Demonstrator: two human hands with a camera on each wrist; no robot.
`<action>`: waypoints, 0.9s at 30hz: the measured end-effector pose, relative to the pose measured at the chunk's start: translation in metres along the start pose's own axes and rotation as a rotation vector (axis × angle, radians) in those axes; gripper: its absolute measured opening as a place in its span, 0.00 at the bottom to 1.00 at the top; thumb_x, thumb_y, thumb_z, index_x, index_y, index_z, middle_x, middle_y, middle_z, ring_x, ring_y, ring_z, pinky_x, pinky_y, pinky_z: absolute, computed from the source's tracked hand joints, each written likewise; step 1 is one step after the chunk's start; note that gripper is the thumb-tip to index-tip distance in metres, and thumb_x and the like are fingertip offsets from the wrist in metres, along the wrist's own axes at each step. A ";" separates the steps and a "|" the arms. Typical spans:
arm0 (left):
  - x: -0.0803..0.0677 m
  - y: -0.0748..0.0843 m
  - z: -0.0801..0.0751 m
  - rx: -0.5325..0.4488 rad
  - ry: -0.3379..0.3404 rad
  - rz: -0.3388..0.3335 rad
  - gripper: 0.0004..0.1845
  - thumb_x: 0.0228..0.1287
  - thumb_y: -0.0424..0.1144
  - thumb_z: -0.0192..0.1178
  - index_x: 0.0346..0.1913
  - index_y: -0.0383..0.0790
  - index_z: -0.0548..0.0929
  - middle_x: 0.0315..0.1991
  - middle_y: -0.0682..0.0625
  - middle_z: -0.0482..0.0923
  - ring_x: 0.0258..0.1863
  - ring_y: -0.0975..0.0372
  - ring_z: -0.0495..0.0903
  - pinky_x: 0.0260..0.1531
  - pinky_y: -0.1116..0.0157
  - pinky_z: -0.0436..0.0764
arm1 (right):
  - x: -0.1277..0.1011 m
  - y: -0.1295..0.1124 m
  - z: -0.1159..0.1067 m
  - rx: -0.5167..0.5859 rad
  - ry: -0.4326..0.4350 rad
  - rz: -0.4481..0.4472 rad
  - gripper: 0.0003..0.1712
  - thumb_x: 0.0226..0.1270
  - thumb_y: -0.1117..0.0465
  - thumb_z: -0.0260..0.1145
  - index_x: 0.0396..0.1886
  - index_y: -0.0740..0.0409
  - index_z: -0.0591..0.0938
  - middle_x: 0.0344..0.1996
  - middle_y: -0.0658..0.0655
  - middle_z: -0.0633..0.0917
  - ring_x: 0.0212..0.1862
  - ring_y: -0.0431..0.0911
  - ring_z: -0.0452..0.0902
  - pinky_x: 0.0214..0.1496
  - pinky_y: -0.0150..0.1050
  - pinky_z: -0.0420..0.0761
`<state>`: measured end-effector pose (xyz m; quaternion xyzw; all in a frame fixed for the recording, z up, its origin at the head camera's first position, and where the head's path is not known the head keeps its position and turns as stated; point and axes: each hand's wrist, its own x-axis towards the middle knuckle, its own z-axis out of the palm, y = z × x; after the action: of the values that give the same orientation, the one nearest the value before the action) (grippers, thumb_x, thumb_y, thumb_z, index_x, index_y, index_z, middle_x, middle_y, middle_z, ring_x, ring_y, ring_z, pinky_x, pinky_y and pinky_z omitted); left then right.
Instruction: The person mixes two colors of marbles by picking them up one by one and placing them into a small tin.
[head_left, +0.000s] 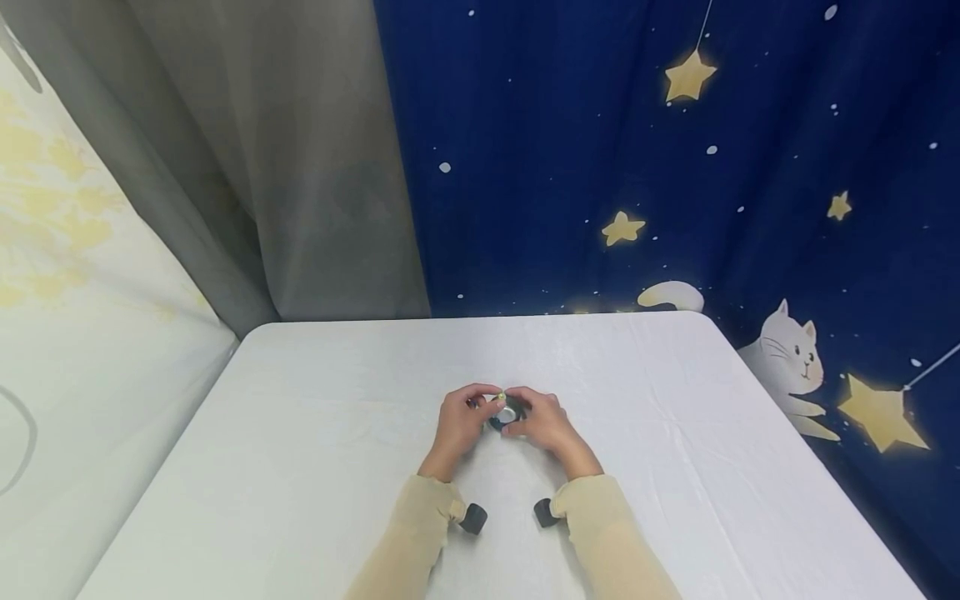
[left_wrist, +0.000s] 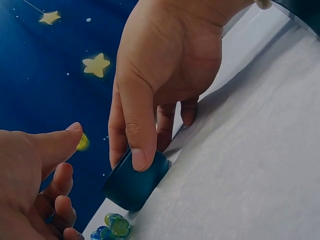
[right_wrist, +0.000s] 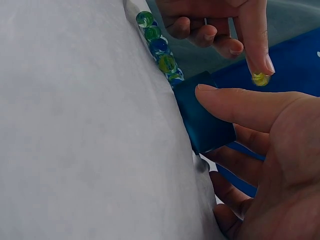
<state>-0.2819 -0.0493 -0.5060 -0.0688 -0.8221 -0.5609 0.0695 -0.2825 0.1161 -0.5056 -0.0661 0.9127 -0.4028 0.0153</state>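
Head view: right hand (head_left: 546, 423) grips the blue cup (right_wrist: 201, 119) at its three o'clock, maybe to steady it; left hand (head_left: 459, 423), at nine, pinches a yellow marble (right_wrist: 260, 79).

The head view looked forward and down from behind left hand (head_left: 460, 422) and right hand (head_left: 546, 422), farther off; close wrist views each faced the opposite hand, sharing the teal cylinder (left_wrist: 131, 185).

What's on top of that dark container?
Seen from above, a pale round patch shows in the middle of the dark container; fingers hide part of its edge. Lid or inside, I can't tell.
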 end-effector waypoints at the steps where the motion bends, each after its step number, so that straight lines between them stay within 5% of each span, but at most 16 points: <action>1: 0.000 0.000 0.000 -0.001 0.001 0.006 0.09 0.56 0.37 0.70 0.41 0.45 0.88 0.25 0.54 0.74 0.26 0.61 0.69 0.29 0.65 0.69 | 0.000 0.000 0.000 -0.002 0.002 -0.002 0.34 0.47 0.58 0.79 0.58 0.49 0.80 0.58 0.56 0.80 0.64 0.61 0.65 0.62 0.62 0.62; 16: 0.004 0.001 -0.022 0.003 -0.036 -0.016 0.12 0.57 0.36 0.69 0.45 0.43 0.87 0.27 0.53 0.75 0.23 0.62 0.68 0.24 0.67 0.70 | 0.004 0.003 0.004 0.002 0.000 0.015 0.34 0.46 0.59 0.79 0.58 0.48 0.80 0.58 0.56 0.80 0.64 0.60 0.66 0.63 0.63 0.61; 27: 0.008 -0.002 -0.041 0.080 -0.131 -0.007 0.12 0.57 0.34 0.70 0.45 0.42 0.87 0.29 0.54 0.77 0.33 0.59 0.72 0.37 0.62 0.72 | 0.002 0.000 0.003 0.011 -0.012 0.031 0.34 0.47 0.58 0.78 0.58 0.47 0.80 0.58 0.55 0.80 0.64 0.60 0.65 0.62 0.64 0.60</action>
<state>-0.2882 -0.0884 -0.4917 -0.0997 -0.8470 -0.5219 0.0164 -0.2846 0.1140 -0.5074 -0.0543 0.9113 -0.4072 0.0275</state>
